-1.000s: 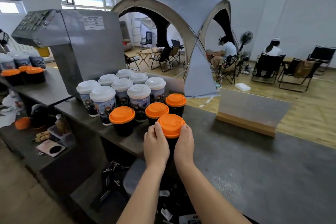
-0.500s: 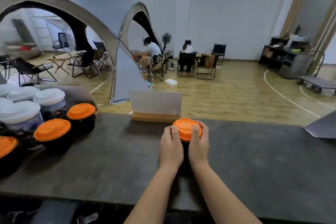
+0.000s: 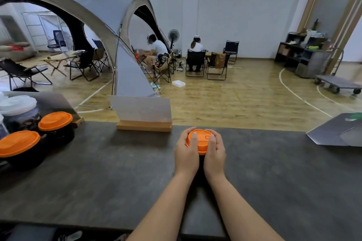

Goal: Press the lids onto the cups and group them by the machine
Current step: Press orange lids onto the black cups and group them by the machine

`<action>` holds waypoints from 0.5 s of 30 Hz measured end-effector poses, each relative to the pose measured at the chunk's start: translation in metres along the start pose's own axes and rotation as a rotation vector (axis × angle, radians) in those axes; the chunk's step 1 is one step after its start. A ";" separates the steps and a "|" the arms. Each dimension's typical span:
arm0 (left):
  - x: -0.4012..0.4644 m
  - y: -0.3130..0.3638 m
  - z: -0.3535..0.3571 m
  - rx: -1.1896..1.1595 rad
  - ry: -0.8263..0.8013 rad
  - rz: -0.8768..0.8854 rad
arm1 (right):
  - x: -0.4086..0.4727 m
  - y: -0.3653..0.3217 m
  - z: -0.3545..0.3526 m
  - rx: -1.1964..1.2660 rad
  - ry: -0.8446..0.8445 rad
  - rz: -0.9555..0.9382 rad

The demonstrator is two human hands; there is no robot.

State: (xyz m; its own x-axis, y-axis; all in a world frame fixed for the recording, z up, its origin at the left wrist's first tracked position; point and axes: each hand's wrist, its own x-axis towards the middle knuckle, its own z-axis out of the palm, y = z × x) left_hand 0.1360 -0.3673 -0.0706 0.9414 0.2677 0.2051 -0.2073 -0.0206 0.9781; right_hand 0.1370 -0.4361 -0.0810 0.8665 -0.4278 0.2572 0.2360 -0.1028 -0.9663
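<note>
An orange lid [image 3: 200, 140] sits on a black cup that stands on the dark counter [image 3: 117, 172], a little right of centre. My left hand [image 3: 186, 151] and my right hand [image 3: 214, 150] grip it from both sides, with both thumbs lying on the lid's top. The cup's body is almost hidden behind my hands. At the far left stand two more black cups with orange lids [image 3: 55, 121] [image 3: 18, 143] and a white-lidded cup [image 3: 17, 103]. The machine is out of view.
An acrylic sign holder on a wooden base [image 3: 144, 121] stands at the counter's far edge. A grey folded board [image 3: 337, 133] lies at the right. Beyond the counter are a grey tent [image 3: 78, 6], folding chairs and two seated people.
The view has swung right, away from the machine and the grouped cups. Both hands have kept hold of the orange-lidded cup, which now stands further right on the counter.
</note>
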 end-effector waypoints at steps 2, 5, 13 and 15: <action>-0.001 -0.004 0.002 -0.036 0.027 0.016 | 0.001 0.002 0.000 -0.013 0.009 -0.013; 0.001 -0.007 0.004 -0.085 0.027 0.011 | 0.005 0.003 -0.002 -0.009 -0.011 -0.031; 0.004 -0.008 0.011 -0.292 0.047 0.015 | 0.005 0.006 0.002 0.054 -0.028 -0.145; 0.002 -0.005 0.012 -0.285 0.054 -0.002 | 0.006 0.003 0.000 0.055 -0.055 -0.104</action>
State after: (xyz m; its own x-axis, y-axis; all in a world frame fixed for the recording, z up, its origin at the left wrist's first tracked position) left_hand 0.1416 -0.3780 -0.0743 0.9280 0.3187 0.1930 -0.2786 0.2496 0.9274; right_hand 0.1425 -0.4392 -0.0821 0.8584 -0.3673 0.3580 0.3485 -0.0943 -0.9325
